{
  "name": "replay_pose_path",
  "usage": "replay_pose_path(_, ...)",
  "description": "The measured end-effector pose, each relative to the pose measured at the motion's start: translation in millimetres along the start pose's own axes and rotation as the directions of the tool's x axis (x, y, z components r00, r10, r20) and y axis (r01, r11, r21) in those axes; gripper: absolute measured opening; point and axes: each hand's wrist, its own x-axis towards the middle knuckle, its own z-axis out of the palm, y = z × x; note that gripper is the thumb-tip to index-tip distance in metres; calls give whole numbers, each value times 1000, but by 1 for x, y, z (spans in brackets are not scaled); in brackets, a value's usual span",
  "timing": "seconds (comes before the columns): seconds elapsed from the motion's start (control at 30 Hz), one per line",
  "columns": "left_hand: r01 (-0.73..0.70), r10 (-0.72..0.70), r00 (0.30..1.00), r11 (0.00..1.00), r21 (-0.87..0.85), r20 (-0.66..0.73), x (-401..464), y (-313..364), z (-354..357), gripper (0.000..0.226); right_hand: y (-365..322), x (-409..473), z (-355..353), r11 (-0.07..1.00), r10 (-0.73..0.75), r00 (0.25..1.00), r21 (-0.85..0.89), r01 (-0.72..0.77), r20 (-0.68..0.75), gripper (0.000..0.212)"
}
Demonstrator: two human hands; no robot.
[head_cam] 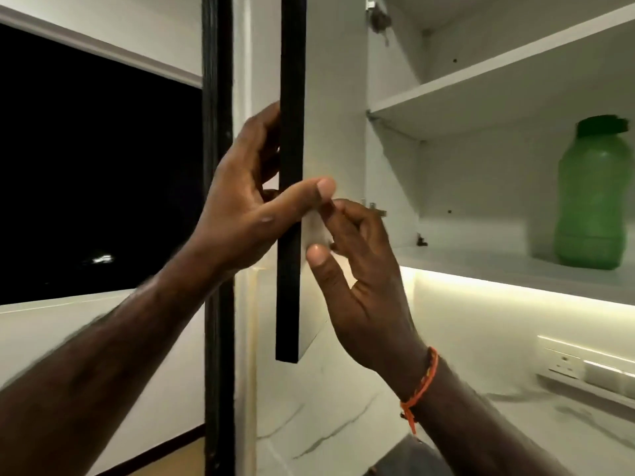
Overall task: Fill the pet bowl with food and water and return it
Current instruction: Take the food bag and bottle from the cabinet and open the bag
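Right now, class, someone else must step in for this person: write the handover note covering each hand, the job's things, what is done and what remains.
Left hand: grips the dark edge of the open cabinet door, thumb across its front.
Right hand: fingers touch the door's white inner face; it holds nothing.
Things: a green bottle stands on the lower shelf. No pet bowl or food in view.
Done: cabinet open.
Left: find bowl and food, fill with food and water, return it.

The black edge of the open white cabinet door (291, 166) hides your left hand's fingertips (264, 132). The frame's right edge crops the translucent green plastic bottle (589, 201). Your left forearm (103, 355) is motion-blurred. The bottle's contents are indeterminate.
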Motion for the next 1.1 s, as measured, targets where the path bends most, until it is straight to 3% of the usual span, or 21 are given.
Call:
replay_pose_path(0.2,160,-134,983,960,228,-128,-7,-18,-55,94,8,11,63,993,36,985,-121,-16,167,64)
replay_pose_path(0.47,205,-108,974,790,578,-197,-20,-75,-101,88,37,27,138,953,116,966,-301,-43,230,86)
replay_pose_path(0.57,181,-96,983,633,753,-155,-23,-93,-108,85,50,35,160,944,141,957,-326,-53,255,91)
replay_pose_path(0.7,27,-143,990,291,956,16,-27,-113,-104,85,62,39,181,915,136,948,-403,-9,288,93)
replay_pose_path(0.8,9,-138,990,182,983,17,-30,-116,-98,79,66,37,185,903,120,954,-430,10,275,92)
replay_pose_path(0.97,77,-177,983,114,990,-56,-26,-114,-76,81,66,42,157,881,100,936,-467,75,338,87)
replay_pose_path(1.1,77,-171,984,176,981,-47,-21,-101,-48,87,57,37,116,860,132,944,-508,42,302,83)
